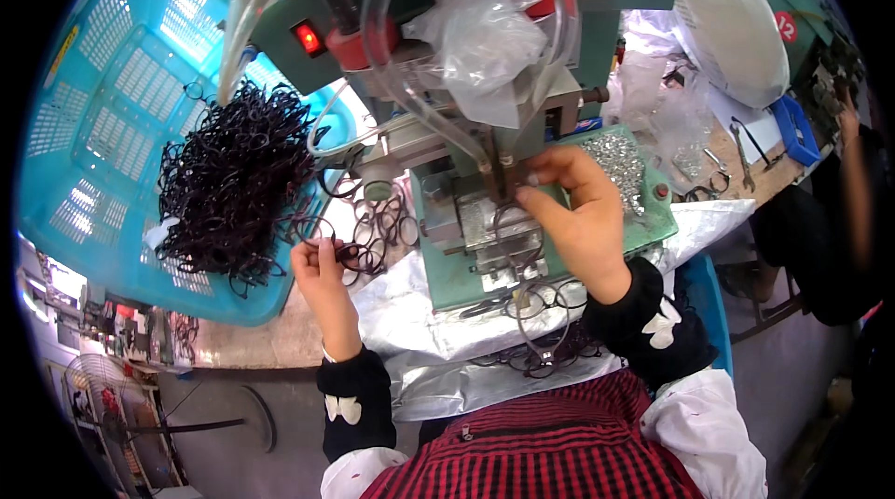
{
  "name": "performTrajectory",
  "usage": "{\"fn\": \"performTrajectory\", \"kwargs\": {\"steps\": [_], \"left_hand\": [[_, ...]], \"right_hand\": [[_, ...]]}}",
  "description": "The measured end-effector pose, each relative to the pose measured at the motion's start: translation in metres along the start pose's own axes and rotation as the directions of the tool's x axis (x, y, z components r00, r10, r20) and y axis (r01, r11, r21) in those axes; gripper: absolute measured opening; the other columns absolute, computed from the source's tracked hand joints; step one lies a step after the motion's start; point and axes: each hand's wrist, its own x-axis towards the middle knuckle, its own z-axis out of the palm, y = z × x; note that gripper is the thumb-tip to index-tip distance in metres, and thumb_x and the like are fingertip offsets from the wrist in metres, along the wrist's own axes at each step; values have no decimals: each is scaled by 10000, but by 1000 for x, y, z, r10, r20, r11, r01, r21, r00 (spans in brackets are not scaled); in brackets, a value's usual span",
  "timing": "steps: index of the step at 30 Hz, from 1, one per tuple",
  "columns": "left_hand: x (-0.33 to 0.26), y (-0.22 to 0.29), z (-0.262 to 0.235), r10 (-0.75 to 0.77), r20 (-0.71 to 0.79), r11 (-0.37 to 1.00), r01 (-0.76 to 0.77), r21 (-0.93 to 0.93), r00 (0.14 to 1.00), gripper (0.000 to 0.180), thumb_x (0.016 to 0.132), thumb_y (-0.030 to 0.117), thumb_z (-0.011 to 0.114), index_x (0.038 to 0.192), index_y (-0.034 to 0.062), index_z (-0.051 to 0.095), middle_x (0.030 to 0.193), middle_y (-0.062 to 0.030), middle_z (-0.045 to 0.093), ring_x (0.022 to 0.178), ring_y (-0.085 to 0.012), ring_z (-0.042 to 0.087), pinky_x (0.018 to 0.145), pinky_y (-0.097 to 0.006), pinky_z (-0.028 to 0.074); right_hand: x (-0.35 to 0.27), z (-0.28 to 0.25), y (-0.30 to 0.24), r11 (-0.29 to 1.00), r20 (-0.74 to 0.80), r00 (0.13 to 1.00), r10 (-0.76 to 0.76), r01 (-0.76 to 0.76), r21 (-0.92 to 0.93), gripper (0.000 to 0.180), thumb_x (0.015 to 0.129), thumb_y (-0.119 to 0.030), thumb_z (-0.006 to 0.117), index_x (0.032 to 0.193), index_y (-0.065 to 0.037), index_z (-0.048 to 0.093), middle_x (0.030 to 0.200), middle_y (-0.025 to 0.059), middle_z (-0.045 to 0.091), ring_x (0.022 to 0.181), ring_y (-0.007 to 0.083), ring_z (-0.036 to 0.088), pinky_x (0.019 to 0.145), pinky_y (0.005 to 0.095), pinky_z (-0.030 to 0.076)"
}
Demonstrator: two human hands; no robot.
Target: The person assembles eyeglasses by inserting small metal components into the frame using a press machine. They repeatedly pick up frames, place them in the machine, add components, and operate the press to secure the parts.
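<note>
My left hand [322,289] is closed in a pinch on a dark loop [347,255] that looks like a hair tie, beside loose loops [392,219] on the table. My right hand [583,219] reaches to the working head [499,174] of a green press machine [601,28]. Its thumb and forefinger come together there, and a dark loop [518,227] hangs just below the fingertips over the metal block [480,219]. The exact grip is partly hidden by the fingers. More loops [531,303] lie at the front edge of the machine's base.
A blue basket [121,93] at left holds a big heap of dark loops [233,182]. Small shiny metal pieces [615,163] lie on the base's right side. Silver sheeting [401,312] covers the table front. Tools, plastic bags and another person [825,247] are at right.
</note>
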Motion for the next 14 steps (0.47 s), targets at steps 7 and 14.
{"fn": "performTrajectory", "kwargs": {"steps": [7, 14], "left_hand": [[-41, 109, 78, 550, 182, 802, -455, -388, 815, 138, 1021, 45, 491, 1155, 32, 523, 1058, -160, 632, 914, -229, 652, 820, -376, 573], [-24, 126, 101, 648, 252, 761, -595, -259, 719, 259, 979, 133, 615, 1192, 20, 521, 1106, -164, 647, 955, -230, 649, 835, -388, 581]], "right_hand": [[-1, 1, -10, 979, 43, 992, 116, -121, 161, 485, 811, 28, 700, 1259, 27, 514, 857, 23, 655, 902, 91, 610, 857, 246, 463], [-19, 12, -34, 958, 74, 987, 139, -153, 241, 583, 862, 48, 637, 1405, 11, 427, 1316, 140, 601, 1148, 175, 601, 1026, 309, 424]]}}
